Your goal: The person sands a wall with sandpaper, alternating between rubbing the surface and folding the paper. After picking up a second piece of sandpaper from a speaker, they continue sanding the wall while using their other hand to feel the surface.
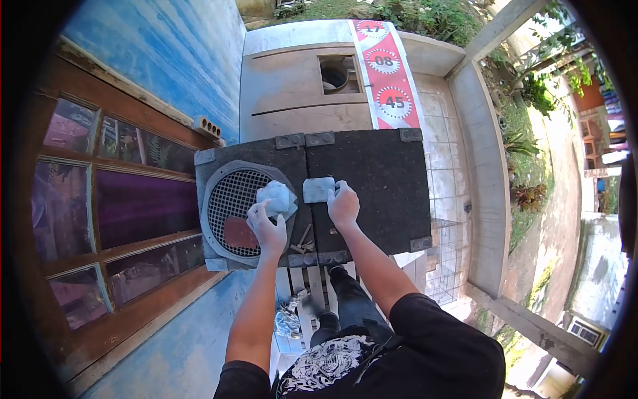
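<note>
A black speaker box (pixel 379 159) lies in front of me, with a round grille (pixel 229 189) on its left part. Over the grille's right side, my left hand (pixel 268 229) has its fingers on a crumpled pale blue cloth (pixel 274 197). My right hand (pixel 343 205) pinches the right end of a small pale blue block (pixel 319 189), which rests near the seam in the box top. A reddish-brown patch (pixel 240 233) shows on the grille, left of my left hand. Small sticks (pixel 304 241) lie on the box below the cloth.
Behind the box stands a wooden panel (pixel 286 83) with a square opening and a red-and-white numbered strip (pixel 385 63). A framed window (pixel 143 206) and a socket strip (pixel 207 126) are at the left. A low concrete wall (pixel 488 179) runs along the right.
</note>
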Tool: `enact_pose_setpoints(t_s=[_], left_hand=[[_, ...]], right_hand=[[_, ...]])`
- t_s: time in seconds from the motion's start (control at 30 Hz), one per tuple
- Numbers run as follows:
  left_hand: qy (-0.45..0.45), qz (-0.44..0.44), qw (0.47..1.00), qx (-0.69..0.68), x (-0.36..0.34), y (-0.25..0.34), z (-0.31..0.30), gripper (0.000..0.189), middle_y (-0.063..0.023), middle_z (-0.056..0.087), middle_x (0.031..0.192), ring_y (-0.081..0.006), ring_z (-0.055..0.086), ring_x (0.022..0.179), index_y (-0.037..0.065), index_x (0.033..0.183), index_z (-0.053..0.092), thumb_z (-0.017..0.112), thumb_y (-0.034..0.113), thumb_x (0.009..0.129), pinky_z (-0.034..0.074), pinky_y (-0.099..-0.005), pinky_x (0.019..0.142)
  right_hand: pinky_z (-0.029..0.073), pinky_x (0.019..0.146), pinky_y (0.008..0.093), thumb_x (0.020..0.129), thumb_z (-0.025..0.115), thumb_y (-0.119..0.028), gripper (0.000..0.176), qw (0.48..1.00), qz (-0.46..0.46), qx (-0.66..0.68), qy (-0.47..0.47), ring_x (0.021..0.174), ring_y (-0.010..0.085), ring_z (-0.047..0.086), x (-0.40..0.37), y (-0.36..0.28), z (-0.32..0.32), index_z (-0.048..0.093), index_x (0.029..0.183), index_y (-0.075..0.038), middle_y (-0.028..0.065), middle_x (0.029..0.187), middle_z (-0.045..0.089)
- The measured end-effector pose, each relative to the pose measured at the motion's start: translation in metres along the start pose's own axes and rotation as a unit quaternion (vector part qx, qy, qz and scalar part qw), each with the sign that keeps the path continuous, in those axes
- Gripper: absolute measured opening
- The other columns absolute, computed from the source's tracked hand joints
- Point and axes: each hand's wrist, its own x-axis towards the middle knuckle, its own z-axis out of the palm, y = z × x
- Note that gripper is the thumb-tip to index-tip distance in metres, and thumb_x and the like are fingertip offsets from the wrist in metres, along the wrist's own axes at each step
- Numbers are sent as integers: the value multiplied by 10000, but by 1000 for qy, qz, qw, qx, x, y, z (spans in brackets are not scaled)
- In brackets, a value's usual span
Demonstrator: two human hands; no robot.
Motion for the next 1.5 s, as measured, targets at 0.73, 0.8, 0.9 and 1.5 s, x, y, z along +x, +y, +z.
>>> enact_pose_setpoints(t_s=[0.73,0.8,0.9,1.5], left_hand=[[-10,20,999,-43,-4,-26,2,716,-190,488,1566,-363,447,1422,43,1453,526,793,75,789,301,-486,1182],[-4,21,999,-42,-8,-28,2,716,-195,478,1577,-364,445,1424,48,1456,527,792,72,792,301,-488,1183],[-5,-18,999,-41,-12,-29,0,715,-200,463,1594,-370,442,1426,64,1464,527,786,59,798,303,-498,1182],[22,-18,998,-61,10,-12,1,656,-160,601,1334,-335,534,1332,58,1420,511,754,3,813,363,-478,1168]], right_hand=[[555,727,354,872,814,-122,284,965,-49,223,-127,761,215,707,-53,-57,50,722,1098,24,126,850,738],[554,722,352,872,809,-109,275,963,-39,233,-126,751,209,700,-54,-59,51,715,1096,21,113,834,729],[550,723,343,875,803,-91,267,960,-26,246,-130,749,189,686,-57,-63,53,699,1097,15,90,823,716],[540,740,278,1007,697,-54,240,801,119,559,-180,909,114,690,-8,-16,19,600,1226,-45,51,1090,736]])
